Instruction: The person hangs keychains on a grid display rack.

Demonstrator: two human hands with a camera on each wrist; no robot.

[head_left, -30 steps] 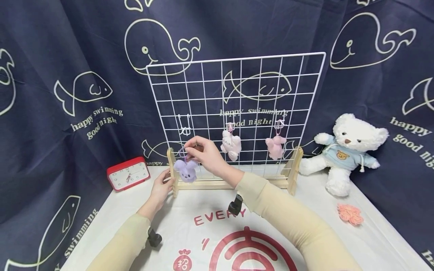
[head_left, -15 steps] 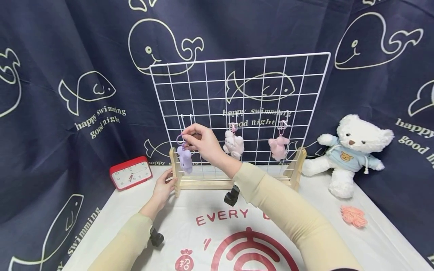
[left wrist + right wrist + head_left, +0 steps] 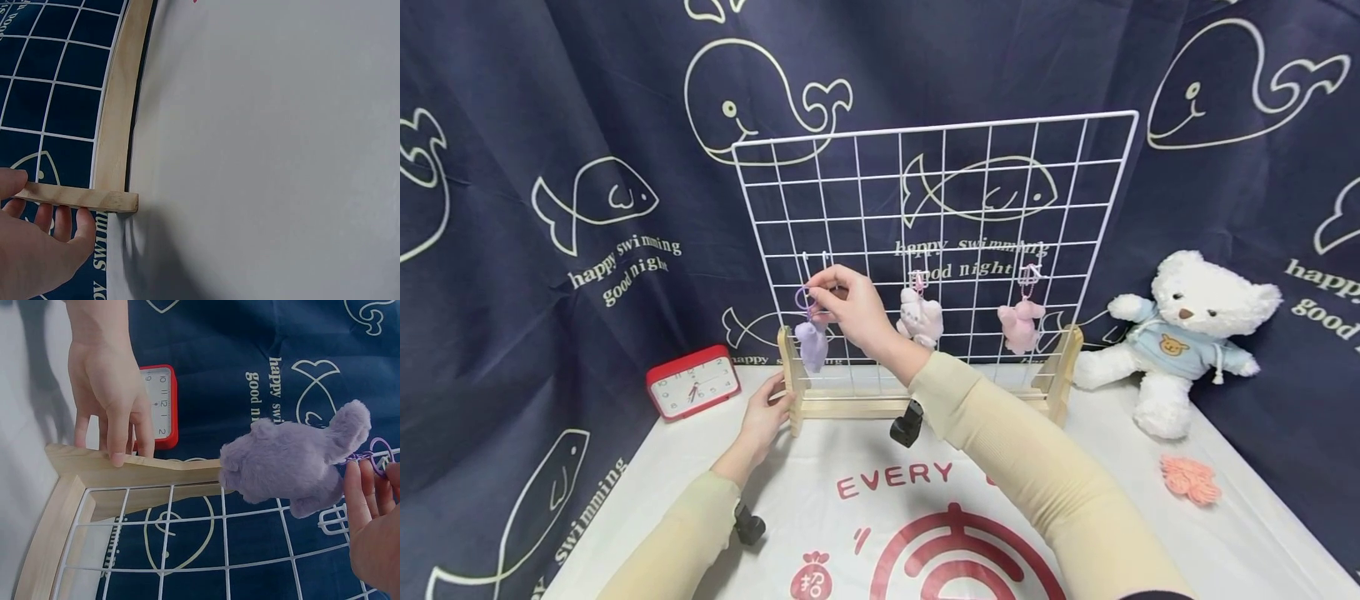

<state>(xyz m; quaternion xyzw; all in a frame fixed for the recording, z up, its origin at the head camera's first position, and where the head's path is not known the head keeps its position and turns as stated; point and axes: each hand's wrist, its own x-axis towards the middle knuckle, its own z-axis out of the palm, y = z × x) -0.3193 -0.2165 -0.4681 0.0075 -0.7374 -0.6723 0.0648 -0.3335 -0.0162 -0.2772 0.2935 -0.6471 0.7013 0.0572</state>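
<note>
My right hand [image 3: 857, 312] pinches the purple ring [image 3: 379, 449] of a fluffy purple plush keychain [image 3: 812, 346], which hangs below the fingers in front of the grid's left part. A white wire hook [image 3: 333, 520] on the white wire grid [image 3: 936, 128] lies close to those fingers; the head view shows it partly hidden behind the hand. Whether the ring touches the hook I cannot tell. Low on the left, my left hand [image 3: 763, 417] grips the left upright [image 3: 81, 197] of the wooden stand, thumb on one side and fingers on the other.
A whitish plush keychain [image 3: 920, 318] and a pink one [image 3: 1021, 325] hang on the grid further right. A red clock [image 3: 694, 383] stands at left. At right are a white teddy bear [image 3: 1176, 333] and a coral bundle [image 3: 1190, 480] on the white-covered table [image 3: 805, 508].
My right hand has risen toward the left hook with the purple plush keychain, which has turned its face away from the head view. The left hand stays on the stand.
</note>
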